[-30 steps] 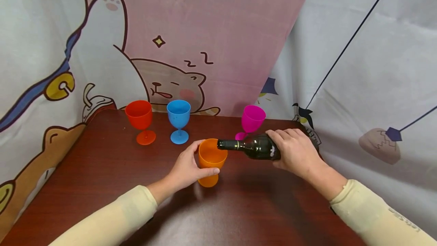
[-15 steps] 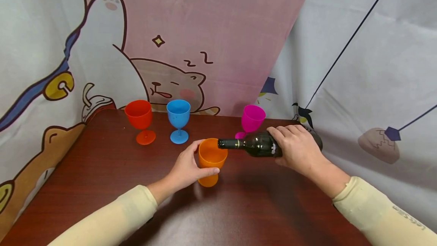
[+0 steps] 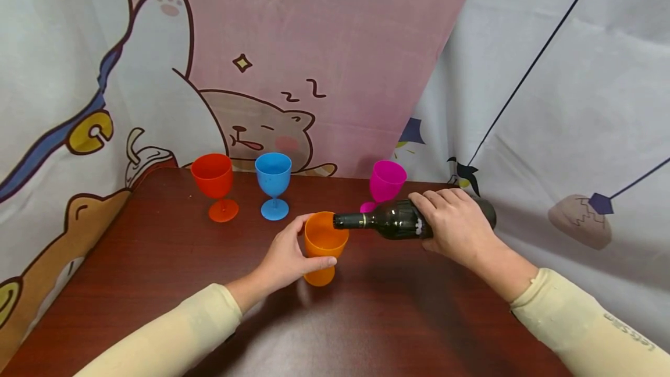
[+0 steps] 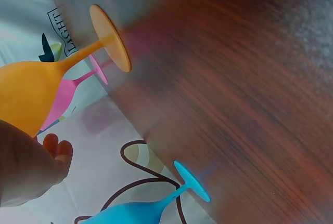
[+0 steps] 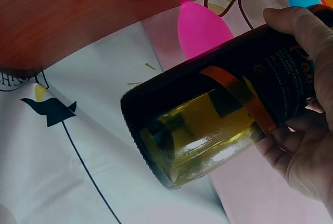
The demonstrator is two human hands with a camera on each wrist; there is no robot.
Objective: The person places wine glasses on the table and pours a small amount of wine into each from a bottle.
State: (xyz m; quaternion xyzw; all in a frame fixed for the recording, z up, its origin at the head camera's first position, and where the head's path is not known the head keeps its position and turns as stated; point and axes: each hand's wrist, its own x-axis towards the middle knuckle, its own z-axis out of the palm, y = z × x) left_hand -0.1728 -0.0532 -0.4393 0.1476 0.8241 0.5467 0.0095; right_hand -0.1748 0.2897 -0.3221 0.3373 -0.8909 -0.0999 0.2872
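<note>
Bottle (image 3: 396, 220), glossy dark green, is clasped by the right grip (image 3: 456, 224), the left grip (image 3: 287, 258) holding an orange goblet (image 3: 324, 243).

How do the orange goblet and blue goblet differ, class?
The left hand holds the orange goblet; the blue goblet is untouched. The orange goblet is nearer the head camera, the blue goblet farther back. The bottle points at the orange goblet's rim, not the blue goblet's. Both are single-coloured and stemmed, with round feet.
</note>
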